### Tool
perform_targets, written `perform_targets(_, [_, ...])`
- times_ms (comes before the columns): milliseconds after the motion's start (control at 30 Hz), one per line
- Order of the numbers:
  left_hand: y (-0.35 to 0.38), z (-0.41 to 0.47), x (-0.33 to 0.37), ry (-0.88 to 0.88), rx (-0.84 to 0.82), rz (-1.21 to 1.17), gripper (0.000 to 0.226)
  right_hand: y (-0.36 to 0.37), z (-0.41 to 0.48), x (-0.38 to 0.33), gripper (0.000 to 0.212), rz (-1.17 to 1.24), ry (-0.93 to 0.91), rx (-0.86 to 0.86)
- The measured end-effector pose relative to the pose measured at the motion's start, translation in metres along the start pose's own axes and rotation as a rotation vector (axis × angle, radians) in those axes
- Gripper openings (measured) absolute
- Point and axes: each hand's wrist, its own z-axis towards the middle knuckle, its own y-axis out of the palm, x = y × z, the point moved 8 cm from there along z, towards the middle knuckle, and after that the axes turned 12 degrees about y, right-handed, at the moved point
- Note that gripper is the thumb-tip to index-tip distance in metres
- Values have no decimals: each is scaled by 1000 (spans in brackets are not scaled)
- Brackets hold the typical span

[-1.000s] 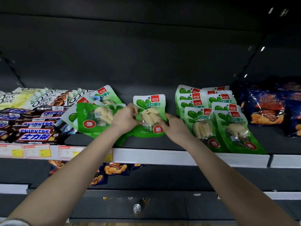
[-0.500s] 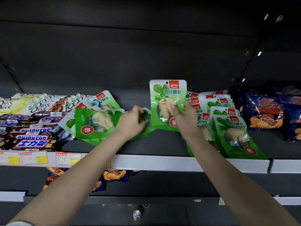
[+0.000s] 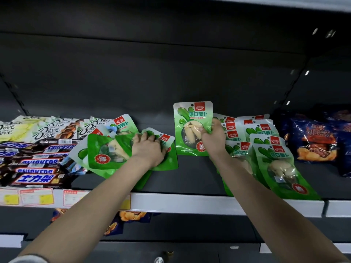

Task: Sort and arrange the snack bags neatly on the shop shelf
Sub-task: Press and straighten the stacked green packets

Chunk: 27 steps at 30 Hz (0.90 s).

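We face the dark shelf (image 3: 191,174), which carries chocolate bars (image 3: 36,162) at its left end and dark blue bags (image 3: 315,143) at its right. Between them lie the green snack bags in two groups. The neat rows (image 3: 273,149) on the right overlap like tiles, each red logo showing, and we take that for the sorted side. The loose heap (image 3: 102,154) on the left lies crooked, with bags turned at odd angles and spilling onto the chocolate. Well apart from both, over the bare middle of the shelf, one held bag (image 3: 190,128) stands upright with its print facing us, probably so it can be slid square against the rows just beside it. The right hand (image 3: 214,139) pinches its right edge, fingers curled round it. The left hand (image 3: 148,149) rests palm down on the heap, fingers a little apart, seemingly pinning it. Whether its tips hook a bag we cannot tell.
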Motion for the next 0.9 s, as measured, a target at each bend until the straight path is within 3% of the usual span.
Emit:
perform_targets(200, [0,6,-6,12,14,-43,60,24,11,-1,31,-32,-5,75])
perform_targets(300, [0,10,-7,19,25,-53,58,31,12,-4,51,-81,-62,132])
perform_targets(367, [0,12,-7,24,30,-53,59,38,10,-9,70,-273,-157,172])
perform_targets(467, [1,13,-8,31,36,-55,60,64,3,-7,82,-681,-310,89])
perform_targets(567, [3,14,-9,34,46,-59,61,94,-8,6,64,-967,-434,-88])
perform_targets(700, [6,16,-8,35,58,-56,61,106,-6,27,52,-1071,-318,-291])
perform_targets(900, [6,16,-9,29,73,-40,62,100,-2,34,52,-1067,-200,-292])
